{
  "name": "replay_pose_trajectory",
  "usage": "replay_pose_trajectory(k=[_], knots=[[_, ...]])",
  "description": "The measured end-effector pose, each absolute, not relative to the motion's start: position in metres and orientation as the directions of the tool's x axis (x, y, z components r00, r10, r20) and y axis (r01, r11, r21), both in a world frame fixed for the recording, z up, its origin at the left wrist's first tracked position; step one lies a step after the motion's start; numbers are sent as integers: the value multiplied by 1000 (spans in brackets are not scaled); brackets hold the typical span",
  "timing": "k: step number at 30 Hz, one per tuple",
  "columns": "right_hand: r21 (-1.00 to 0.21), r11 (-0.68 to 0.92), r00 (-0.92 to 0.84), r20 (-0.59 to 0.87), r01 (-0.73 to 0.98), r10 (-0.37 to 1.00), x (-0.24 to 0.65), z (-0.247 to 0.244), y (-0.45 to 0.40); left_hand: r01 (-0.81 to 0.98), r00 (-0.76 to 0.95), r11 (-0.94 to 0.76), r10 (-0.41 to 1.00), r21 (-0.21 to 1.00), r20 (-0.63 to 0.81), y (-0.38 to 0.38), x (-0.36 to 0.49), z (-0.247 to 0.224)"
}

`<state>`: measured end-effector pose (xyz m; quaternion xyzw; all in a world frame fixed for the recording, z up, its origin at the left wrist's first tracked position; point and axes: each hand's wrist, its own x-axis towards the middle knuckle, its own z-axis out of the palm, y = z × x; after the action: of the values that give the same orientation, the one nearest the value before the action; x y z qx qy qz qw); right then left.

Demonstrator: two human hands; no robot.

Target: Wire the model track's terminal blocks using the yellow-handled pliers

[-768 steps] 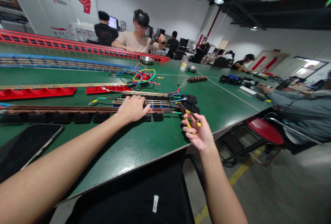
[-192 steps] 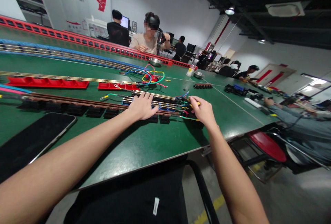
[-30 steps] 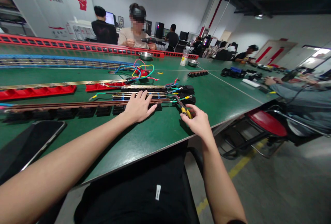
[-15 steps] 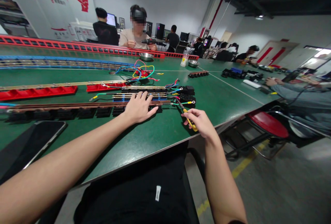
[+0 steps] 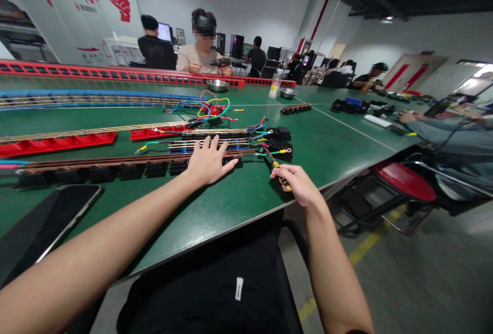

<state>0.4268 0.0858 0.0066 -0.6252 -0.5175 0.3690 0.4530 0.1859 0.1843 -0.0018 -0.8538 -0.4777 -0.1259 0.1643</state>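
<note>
My left hand [image 5: 208, 163] lies flat, fingers spread, across brown and brass-coloured rails [image 5: 127, 159] set on black and blue holders. Its palm and fingers hide part of them. My right hand [image 5: 296, 182] is closed round yellow-handled pliers [image 5: 276, 165] near the table's front edge. The jaws point at the right end of the rails, among the wires; whether they grip one I cannot tell. Close to them a green wire [image 5: 275, 153] ends in a yellow sleeve and a ring terminal. Black end blocks [image 5: 280, 144] sit just beyond.
A phone [image 5: 77, 205] lies by my left forearm on the green table [image 5: 239, 195]. Further back are red trays [image 5: 57, 144], a blue rail strip [image 5: 96, 99], metal bowls [image 5: 217, 85] and a bottle [image 5: 276, 83]. A co-worker opposite holds a power drill [image 5: 220, 62]. A red stool [image 5: 404, 180] stands right.
The pliers' handles have come closer together in my right hand. My left hand stays on the rails. The view has shifted slightly.
</note>
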Motion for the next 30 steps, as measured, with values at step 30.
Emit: replay_pose_trajectory(k=[30], knots=[[-900,-111,-26,-110,-421,994,417,12,92,846,529,-502,746,-180,404,179,185,3]])
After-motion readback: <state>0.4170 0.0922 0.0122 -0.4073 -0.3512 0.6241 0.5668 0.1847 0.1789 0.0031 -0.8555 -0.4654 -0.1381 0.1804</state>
